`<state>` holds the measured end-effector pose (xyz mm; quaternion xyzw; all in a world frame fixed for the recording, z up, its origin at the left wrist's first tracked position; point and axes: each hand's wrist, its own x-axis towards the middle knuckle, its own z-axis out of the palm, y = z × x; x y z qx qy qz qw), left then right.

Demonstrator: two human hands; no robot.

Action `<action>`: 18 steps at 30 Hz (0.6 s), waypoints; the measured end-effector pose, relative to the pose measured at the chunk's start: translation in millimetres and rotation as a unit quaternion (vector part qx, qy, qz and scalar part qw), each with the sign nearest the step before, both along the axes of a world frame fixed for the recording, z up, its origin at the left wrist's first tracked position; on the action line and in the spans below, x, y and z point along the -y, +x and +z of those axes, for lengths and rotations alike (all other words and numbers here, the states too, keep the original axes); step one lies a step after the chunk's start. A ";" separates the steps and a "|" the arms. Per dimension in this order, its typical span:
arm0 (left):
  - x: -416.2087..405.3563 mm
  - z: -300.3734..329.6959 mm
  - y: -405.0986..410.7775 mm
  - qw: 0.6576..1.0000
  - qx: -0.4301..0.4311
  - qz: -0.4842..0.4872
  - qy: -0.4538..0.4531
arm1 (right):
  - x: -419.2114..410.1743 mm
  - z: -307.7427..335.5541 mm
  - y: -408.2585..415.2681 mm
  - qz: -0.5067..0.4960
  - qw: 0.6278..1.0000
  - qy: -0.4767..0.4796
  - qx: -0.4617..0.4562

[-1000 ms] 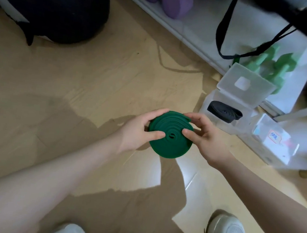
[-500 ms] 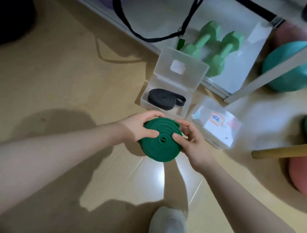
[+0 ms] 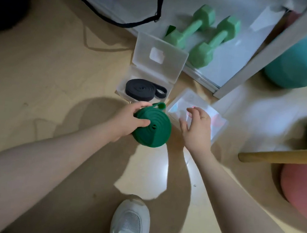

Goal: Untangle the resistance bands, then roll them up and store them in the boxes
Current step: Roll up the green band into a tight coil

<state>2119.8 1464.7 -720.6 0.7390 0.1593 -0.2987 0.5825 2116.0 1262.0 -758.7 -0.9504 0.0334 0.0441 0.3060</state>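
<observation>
The left hand (image 3: 127, 121) grips the rolled green resistance band (image 3: 152, 128) to keep it coiled; the right hand (image 3: 197, 129), fingers loosely spread and empty, reaches over the closed clear box (image 3: 218, 123) beside it.

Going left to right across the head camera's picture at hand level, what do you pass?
Left hand → green band roll → right hand → closed clear box → wooden stick.

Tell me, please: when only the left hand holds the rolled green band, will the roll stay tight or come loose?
The green band will probably loosen: its outer end already sticks out as a free loop at the top. The left hand grips only one side, so the coils may slide into a cone. It seems flexible, not stiff.
</observation>
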 end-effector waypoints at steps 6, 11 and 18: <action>-8.6 -7.9 3.6 0.998 -0.017 0.032 -0.043 | 5.2 -26.7 3.6 0.109 0.948 -0.300 0.010; -15.5 -16.7 -2.7 0.996 -0.043 0.018 -0.075 | 5.7 -31.0 2.1 0.134 0.904 -0.401 0.064; -9.1 -21.5 -16.1 0.993 -0.052 -0.025 -0.102 | -8.8 -25.1 -2.3 0.091 0.941 -0.322 0.048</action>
